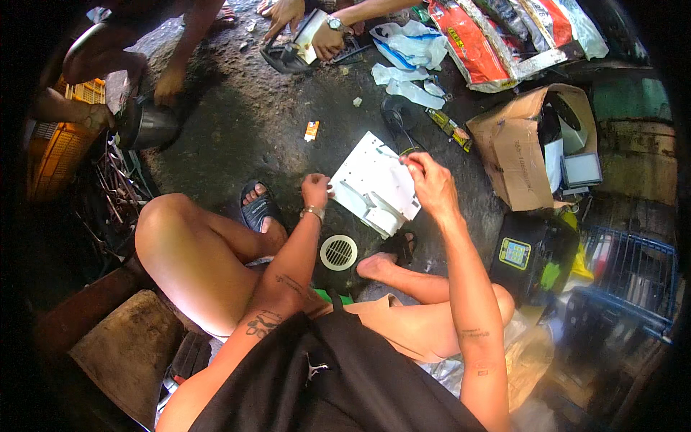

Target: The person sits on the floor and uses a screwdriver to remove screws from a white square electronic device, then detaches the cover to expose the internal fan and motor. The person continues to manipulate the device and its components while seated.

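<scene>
White panel (pixel 374 181) was just past the person's feet, between both hands, over the dark floor (pixel 216 129). Couldn't tell if it lay flat or was propped up a bit.

Biggest stuff first: off to the right there was an open carton (pixel 507 155) with boxy bits poking out, and a red-and-white sack (pixel 471 47) lay above it. Below the carton sat a black case (pixel 504 252), near a blue rack (pixel 633 263). Over on the left, an orange crate (pixel 86 92) stood near a black bucket (pixel 150 128), with another person's hand at the bucket's rim.

Now the hands. The right hand (pixel 430 183) was closed around a thin tool at the panel's upper right; exact type was too small to make out. The left hand (pixel 315 191) had its fingers bent in at the left edge, but I couldn't tell if it actually gripped.

Smaller still, a round grille (pixel 338 253) lay between the feet, and a tiny orange packet (pixel 311 130) sat beyond the panel.
</scene>
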Demonstrator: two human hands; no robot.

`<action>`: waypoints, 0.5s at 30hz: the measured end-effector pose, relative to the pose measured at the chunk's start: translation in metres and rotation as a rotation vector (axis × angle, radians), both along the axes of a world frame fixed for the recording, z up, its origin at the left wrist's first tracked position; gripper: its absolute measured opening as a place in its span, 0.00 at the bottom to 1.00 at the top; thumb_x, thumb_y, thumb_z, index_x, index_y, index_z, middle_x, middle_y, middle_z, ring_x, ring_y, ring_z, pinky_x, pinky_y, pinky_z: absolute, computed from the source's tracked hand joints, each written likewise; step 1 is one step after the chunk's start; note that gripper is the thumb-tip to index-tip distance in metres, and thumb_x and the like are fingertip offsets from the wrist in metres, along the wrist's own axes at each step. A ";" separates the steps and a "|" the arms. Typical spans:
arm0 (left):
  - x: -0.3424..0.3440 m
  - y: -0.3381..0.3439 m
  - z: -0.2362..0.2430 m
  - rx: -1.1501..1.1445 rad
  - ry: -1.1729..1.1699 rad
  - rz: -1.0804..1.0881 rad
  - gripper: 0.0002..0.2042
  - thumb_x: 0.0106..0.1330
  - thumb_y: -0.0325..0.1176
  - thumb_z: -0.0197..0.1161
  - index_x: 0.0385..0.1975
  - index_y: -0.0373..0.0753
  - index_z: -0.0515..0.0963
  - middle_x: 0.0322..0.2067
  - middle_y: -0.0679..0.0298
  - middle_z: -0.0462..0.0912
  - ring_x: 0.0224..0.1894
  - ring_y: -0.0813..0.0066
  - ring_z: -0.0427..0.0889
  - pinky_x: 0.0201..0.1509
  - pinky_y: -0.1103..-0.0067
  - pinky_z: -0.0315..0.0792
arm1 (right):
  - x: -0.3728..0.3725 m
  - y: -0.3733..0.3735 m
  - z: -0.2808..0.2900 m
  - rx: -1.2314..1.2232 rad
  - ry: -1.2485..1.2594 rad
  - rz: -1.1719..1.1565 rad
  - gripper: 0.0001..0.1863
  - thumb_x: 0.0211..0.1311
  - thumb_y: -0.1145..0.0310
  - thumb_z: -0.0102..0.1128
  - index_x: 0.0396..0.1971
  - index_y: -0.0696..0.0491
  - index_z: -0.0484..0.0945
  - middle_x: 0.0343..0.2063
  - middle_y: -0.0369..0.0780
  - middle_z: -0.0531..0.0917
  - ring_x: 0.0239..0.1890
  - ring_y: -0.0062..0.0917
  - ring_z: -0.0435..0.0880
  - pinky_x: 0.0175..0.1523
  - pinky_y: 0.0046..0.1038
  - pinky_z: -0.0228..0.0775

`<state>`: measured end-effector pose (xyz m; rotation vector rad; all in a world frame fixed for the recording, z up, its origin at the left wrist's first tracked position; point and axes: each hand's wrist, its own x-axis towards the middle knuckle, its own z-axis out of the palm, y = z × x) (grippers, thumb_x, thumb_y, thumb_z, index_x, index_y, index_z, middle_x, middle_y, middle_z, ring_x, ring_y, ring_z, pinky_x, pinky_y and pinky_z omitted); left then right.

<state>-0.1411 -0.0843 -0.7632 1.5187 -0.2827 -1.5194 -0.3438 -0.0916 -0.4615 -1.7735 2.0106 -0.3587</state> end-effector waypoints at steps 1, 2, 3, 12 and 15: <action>0.002 -0.004 0.003 0.041 0.123 0.028 0.10 0.68 0.35 0.64 0.31 0.34 0.79 0.24 0.63 0.80 0.29 0.72 0.84 0.23 0.71 0.76 | -0.007 -0.002 -0.004 0.003 0.015 -0.023 0.14 0.73 0.61 0.57 0.51 0.51 0.81 0.46 0.49 0.88 0.51 0.47 0.86 0.54 0.46 0.77; 0.006 -0.007 0.007 0.084 0.245 0.060 0.09 0.66 0.34 0.65 0.30 0.34 0.78 0.23 0.64 0.79 0.27 0.73 0.83 0.19 0.73 0.73 | -0.015 -0.004 -0.008 0.005 0.032 -0.043 0.14 0.73 0.62 0.57 0.51 0.51 0.81 0.46 0.48 0.88 0.51 0.47 0.86 0.55 0.46 0.77; 0.012 -0.009 0.004 0.105 0.205 0.000 0.09 0.66 0.35 0.65 0.32 0.35 0.79 0.23 0.65 0.79 0.26 0.74 0.81 0.21 0.73 0.74 | -0.015 -0.009 -0.010 0.018 0.038 -0.044 0.14 0.72 0.62 0.57 0.51 0.51 0.81 0.47 0.48 0.88 0.51 0.47 0.86 0.55 0.46 0.77; 0.006 0.024 -0.021 -0.067 -0.639 -0.537 0.16 0.62 0.39 0.71 0.42 0.33 0.85 0.34 0.52 0.89 0.40 0.54 0.88 0.47 0.63 0.80 | -0.016 -0.070 -0.050 0.082 0.158 -0.065 0.15 0.71 0.62 0.59 0.53 0.48 0.82 0.47 0.44 0.89 0.51 0.44 0.87 0.55 0.44 0.78; -0.006 0.032 0.008 -0.014 -0.657 -0.674 0.18 0.61 0.41 0.74 0.45 0.35 0.86 0.39 0.49 0.89 0.46 0.51 0.88 0.54 0.63 0.78 | -0.029 -0.077 -0.058 0.141 0.178 -0.074 0.15 0.70 0.63 0.57 0.52 0.49 0.81 0.48 0.47 0.88 0.52 0.46 0.86 0.56 0.47 0.77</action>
